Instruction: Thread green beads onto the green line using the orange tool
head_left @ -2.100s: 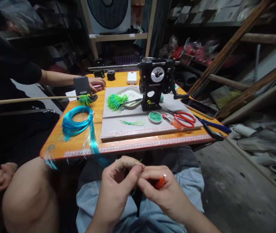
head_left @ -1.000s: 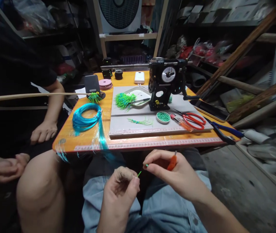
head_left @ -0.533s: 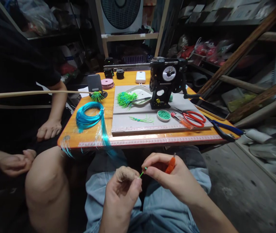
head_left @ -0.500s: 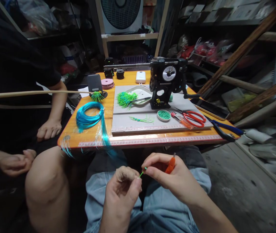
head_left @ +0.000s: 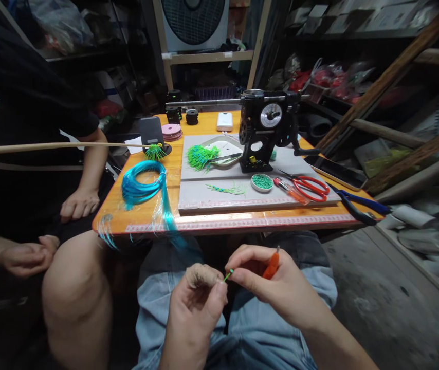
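Over my lap, my left hand (head_left: 198, 303) pinches a short green strand (head_left: 227, 276) between thumb and a finger wrapped in tan tape. Facing it, my right hand (head_left: 271, 280) pinches the strand's other end, where a small green bead (head_left: 231, 272) shows at the fingertips. An orange-handled tool (head_left: 272, 264) is tucked in the same hand, its tip pointing up; the rest of it is hidden by the fingers. Beyond my hands, a white dish of green beads (head_left: 262, 182) and a few beaded green strands (head_left: 225, 189) lie on a grey board (head_left: 204, 203).
The board also carries a black cranked machine (head_left: 260, 133), a green bundle (head_left: 202, 156), and red-handled scissors (head_left: 310, 188). Blue-handled pliers (head_left: 362, 201) stick out past the table's right edge. A blue fibre coil (head_left: 142, 185) lies left. Another person's hand (head_left: 80, 204) rests nearby.
Both hands keep nearly the same pose. The green strand and bead between my fingertips have shifted very slightly; the rest of the view moved a little with my head.
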The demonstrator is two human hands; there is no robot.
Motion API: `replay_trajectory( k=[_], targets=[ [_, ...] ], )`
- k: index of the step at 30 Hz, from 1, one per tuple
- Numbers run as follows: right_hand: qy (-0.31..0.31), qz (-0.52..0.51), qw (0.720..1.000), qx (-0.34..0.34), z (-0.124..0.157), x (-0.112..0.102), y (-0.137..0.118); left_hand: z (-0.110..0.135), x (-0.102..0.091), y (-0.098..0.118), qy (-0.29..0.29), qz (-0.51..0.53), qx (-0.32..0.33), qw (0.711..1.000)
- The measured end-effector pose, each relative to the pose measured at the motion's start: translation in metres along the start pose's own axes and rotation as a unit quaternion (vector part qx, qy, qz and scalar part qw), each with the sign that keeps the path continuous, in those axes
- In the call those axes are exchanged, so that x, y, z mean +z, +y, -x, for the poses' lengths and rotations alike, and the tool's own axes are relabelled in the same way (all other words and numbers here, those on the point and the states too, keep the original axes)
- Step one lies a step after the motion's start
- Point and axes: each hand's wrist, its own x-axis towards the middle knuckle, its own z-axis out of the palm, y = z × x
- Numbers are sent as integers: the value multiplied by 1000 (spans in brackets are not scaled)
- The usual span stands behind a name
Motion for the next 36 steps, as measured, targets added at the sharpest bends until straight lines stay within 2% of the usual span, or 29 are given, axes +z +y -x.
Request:
replay_trajectory(
  k=[11,16,20,25,27,29,32,34,36],
  targets=[
    [-2,101,992,-76,4,-1,-2,2,4,4,17,-1,-33,999],
    [4,99,992,-74,5,-5,-1,-2,-6,1,-25,-48,-23,998],
    [-16,87,992,-88,6,-2,-3,-4,-8,3,-39,-78,-25,996],
    [14,137,985,-104,7,1,-3,-1,-3,0,16,-70,-19,997],
    [13,96,991,-95,9,-1,-1,-2,-5,-1,-8,-100,-5,995],
    [-10,-29,997,-72,11,-4,2,-4,-10,-2,-53,-154,2,987],
    [-47,-199,979,-25,14,-10,7,-8,-15,1,-59,-194,14,979],
    [-50,-209,977,4,16,-11,10,-11,-16,4,-49,-178,27,982],
    [-37,-162,985,44,18,-10,11,-13,-15,7,-46,-139,31,989]
  ],
)
